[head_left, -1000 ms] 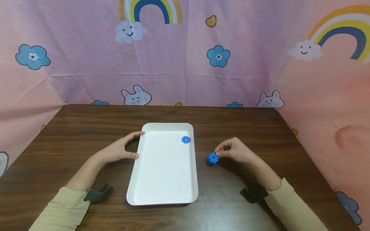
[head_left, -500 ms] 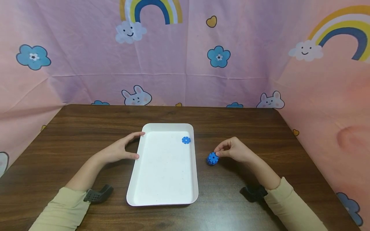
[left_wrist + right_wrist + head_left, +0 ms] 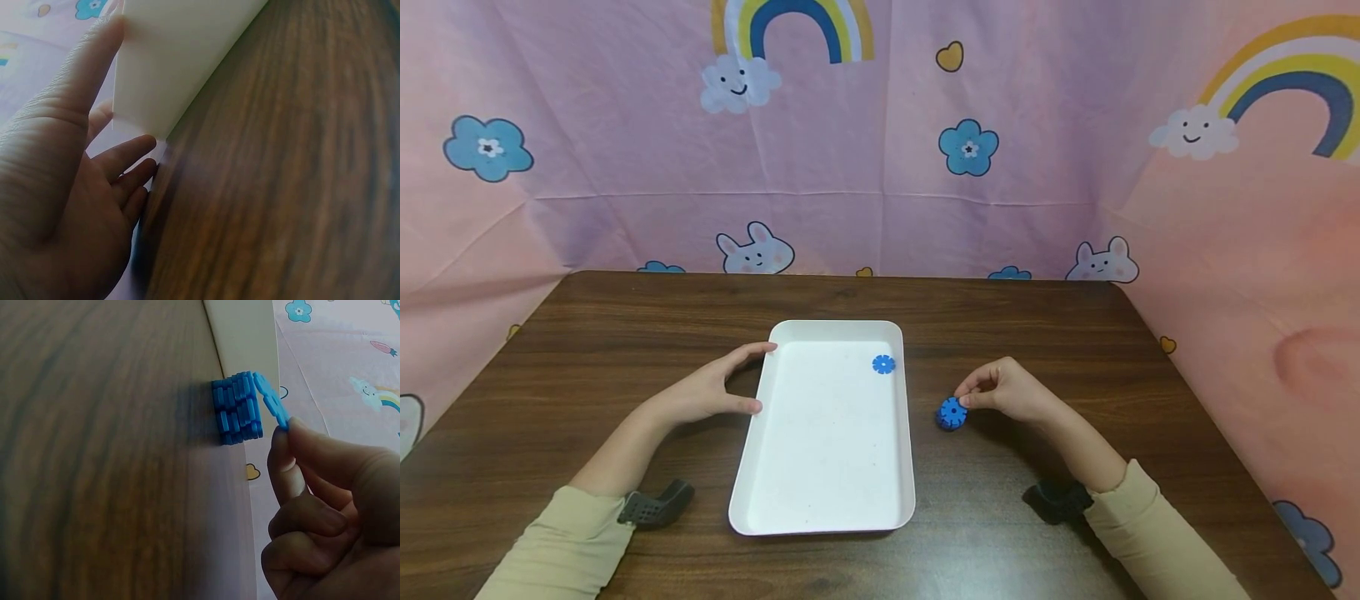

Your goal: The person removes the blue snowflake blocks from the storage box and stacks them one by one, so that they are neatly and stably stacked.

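My left hand [image 3: 700,393] rests against the left side of a white tray [image 3: 820,442], its thumb and fingers spread and touching the rim. Inside the tray, near its far right corner, lies a blue notched disc [image 3: 883,364]. To the right of the tray, my right hand [image 3: 1017,390] pinches another blue notched disc [image 3: 272,403] by its edge between thumb and index finger. That disc leans at a tilt over a short stack of blue notched discs [image 3: 237,411] standing on the table; its lower end is right at the stack's top. The other right fingers are curled in.
Dark wood-grain table [image 3: 1030,317] surrounds the tray. A pink patterned cloth [image 3: 850,167] hangs behind and along the sides. Black wrist mounts [image 3: 658,504] sit near both sleeve cuffs.
The disc in my right hand dips very slightly toward the stack. My left hand and the tray stay where they were.
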`<state>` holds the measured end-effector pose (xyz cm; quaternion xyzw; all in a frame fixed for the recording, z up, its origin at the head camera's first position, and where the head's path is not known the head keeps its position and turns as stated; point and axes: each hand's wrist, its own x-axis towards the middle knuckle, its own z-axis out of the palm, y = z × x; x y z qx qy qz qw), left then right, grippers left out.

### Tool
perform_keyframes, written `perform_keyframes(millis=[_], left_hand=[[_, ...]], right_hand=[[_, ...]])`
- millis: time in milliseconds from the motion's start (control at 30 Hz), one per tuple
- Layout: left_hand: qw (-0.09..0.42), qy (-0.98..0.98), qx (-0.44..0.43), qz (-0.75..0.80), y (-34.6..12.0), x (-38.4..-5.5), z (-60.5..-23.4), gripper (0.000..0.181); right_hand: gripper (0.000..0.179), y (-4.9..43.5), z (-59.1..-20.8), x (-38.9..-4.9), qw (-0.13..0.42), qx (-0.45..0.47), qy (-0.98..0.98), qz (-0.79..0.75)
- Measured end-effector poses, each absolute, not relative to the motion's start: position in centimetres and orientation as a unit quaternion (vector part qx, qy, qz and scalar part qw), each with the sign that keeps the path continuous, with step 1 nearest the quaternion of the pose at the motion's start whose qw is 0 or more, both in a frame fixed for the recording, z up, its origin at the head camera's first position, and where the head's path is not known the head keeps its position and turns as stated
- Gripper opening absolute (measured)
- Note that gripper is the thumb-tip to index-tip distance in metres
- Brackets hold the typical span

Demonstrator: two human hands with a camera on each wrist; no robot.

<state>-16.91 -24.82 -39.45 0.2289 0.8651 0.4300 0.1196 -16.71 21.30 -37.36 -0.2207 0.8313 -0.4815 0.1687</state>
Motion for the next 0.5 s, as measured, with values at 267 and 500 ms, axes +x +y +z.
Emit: perform_keyframes(millis=[267, 500], left_hand=[[0.125, 0.86, 0.229, 0.439, -24.77, -16.89, -39.4, 0.084], [0.123, 0.86, 0.229, 0.439, -24.79, -16.98, -39.51, 0.083]], right_hand=[[0.01, 21.4, -37.56, -16.82, 0.166, -0.218, 0.835, -0.477], [0.011, 21.36, -37.59, -16.8, 0.169, -0.216, 0.834, -0.479]])
